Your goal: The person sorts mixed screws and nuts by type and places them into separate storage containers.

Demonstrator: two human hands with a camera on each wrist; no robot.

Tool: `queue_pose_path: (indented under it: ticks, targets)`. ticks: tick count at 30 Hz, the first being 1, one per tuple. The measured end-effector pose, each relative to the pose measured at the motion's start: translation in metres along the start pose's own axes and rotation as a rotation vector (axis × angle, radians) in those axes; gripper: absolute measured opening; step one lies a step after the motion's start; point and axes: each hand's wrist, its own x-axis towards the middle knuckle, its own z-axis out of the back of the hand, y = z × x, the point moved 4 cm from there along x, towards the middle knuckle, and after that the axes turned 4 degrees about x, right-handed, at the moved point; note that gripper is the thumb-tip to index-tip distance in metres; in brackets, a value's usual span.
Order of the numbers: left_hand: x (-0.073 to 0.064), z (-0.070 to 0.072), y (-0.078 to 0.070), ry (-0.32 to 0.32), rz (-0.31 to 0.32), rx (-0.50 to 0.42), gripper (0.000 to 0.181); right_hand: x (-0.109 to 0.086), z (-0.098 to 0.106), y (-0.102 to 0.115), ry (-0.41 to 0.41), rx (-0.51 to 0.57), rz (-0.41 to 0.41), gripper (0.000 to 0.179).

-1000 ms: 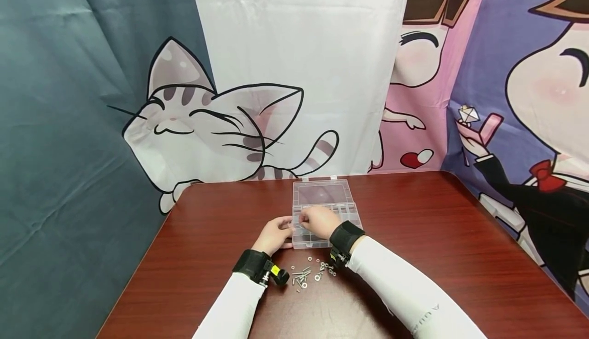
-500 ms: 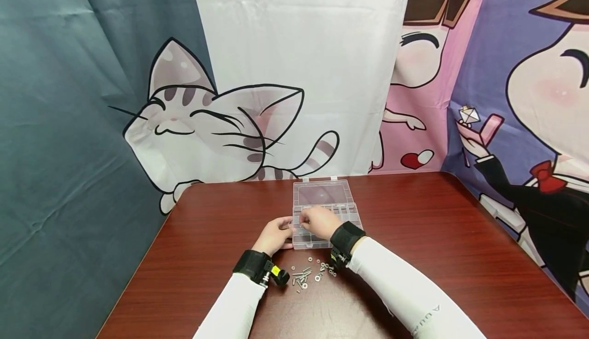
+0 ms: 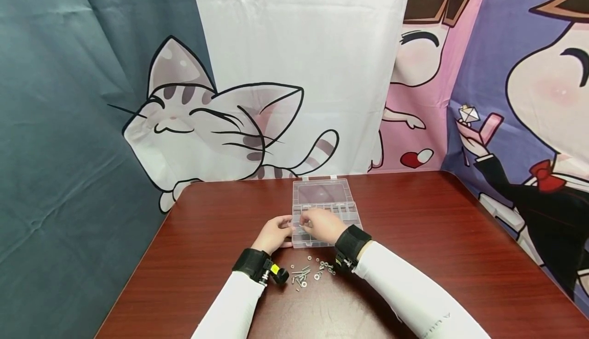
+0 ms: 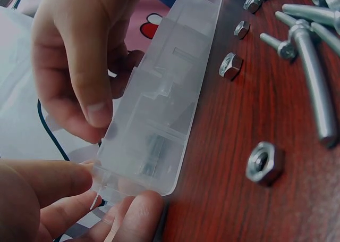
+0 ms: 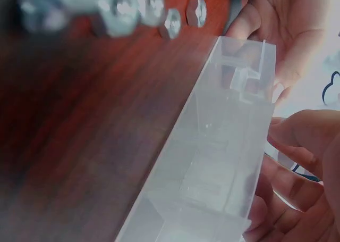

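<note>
A clear plastic compartment box [image 3: 301, 243] lies on the table with its lid [image 3: 322, 193] folded back. At its left side, my left hand [image 3: 272, 235] grips the near corner between thumb and fingers; the left wrist view shows the thumb [image 4: 143, 213] against the wall. Over the left compartments, my right hand [image 3: 324, 224] bends down with curled fingers, its fingertips inside the box. I cannot tell if the right fingers pinch something. Through the cloudy wall a slim greyish shape [image 4: 154, 154] shows inside. Loose screws [image 3: 301, 273] and hex nuts [image 4: 264, 163] lie in front.
The brown wooden table [image 3: 221, 206] reaches back to a printed cloth backdrop [image 3: 294, 47]. More nuts [image 5: 171, 23] lie near the box's front wall, below the right wrist. Black camera straps [image 3: 352, 242] sit on both wrists.
My right wrist and forearm have shifted slightly right and toward me, while the fingertips stay over the left compartments. The left hand and the box hold their place.
</note>
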Motion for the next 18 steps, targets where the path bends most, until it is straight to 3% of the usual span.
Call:
queue_pose_path:
  ticks: [8,18]
  targets:
    - [0.001,0.001,0.002,0.001,-0.002,0.002,0.046,-0.020,0.004,0.021,-0.067,-0.046,0.151,0.003]
    - [0.000,-0.001,0.001,-0.004,-0.011,0.000,0.046,-0.050,-0.005,0.052,0.144,-0.129,0.275,0.007]
